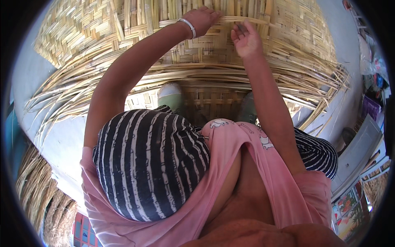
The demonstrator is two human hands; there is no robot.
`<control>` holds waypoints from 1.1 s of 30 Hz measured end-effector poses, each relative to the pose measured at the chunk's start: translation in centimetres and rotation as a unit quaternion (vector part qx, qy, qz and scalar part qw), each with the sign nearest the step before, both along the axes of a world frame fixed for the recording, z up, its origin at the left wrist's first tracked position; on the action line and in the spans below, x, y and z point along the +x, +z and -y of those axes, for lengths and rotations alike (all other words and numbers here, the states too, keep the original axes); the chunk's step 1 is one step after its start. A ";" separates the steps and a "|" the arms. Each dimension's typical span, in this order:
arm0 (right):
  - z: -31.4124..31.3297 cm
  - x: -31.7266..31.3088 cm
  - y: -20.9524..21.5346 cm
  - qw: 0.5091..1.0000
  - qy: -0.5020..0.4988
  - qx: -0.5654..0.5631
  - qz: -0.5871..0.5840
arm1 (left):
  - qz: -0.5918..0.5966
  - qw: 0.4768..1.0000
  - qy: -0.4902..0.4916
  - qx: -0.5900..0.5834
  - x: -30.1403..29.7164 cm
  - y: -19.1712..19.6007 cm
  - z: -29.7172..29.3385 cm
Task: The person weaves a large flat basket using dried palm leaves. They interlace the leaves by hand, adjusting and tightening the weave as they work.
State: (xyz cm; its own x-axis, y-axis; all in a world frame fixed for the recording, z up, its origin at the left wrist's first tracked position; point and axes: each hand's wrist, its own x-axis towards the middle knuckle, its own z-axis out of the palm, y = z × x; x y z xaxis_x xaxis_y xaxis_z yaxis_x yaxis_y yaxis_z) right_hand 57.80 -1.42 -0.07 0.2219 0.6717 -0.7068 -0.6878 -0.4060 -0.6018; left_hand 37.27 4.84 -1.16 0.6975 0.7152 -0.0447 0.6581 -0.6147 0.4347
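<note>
A large mat woven from flat yellow reed strips point(197, 53) spreads across the upper part of the view. My left hand point(201, 20), with a silver bangle point(187, 28) at its wrist, is closed on a reed strip point(242, 19) at the mat's far middle. That strip runs to the right, just beyond the fingertips of my right hand point(247, 40). My right hand is turned palm up, its fingers curled in. Something small and dark shows between them, too blurred to name. Both hands are low over the weave.
Loose reed ends point(82, 78) fringe the mat's near edge on both sides. My feet, one in a green and white shoe point(170, 96), stand at that edge. Bundled reeds point(31, 181) lie at lower left. A grey board point(360, 144) and household clutter line the right.
</note>
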 end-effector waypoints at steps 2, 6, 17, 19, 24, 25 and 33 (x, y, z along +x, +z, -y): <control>-0.2 1.1 0.3 0.999 0.007 0.031 0.007 | -0.043 0.998 -0.020 -0.046 1.5 0.5 -1.2; -1.1 3.6 0.7 0.999 -0.025 0.028 0.014 | -0.041 0.979 -0.033 -0.197 2.3 0.5 -3.8; -7.6 19.4 -4.6 0.989 -0.142 0.033 0.024 | -0.184 0.969 -0.014 -0.162 3.8 3.8 -1.5; -10.0 19.4 -2.1 0.983 -0.114 0.030 0.140 | -0.194 0.977 -0.028 -0.087 4.3 3.2 -0.6; -12.0 6.7 8.5 0.657 0.228 0.346 0.630 | -0.190 0.980 0.050 -0.029 4.0 1.2 0.1; -12.0 5.4 9.1 0.492 0.254 0.453 0.699 | -0.181 0.980 0.079 -0.031 4.1 1.0 0.0; -13.5 7.5 -1.3 0.578 0.388 0.195 0.691 | -0.039 0.943 0.286 -0.167 1.8 -1.5 -3.3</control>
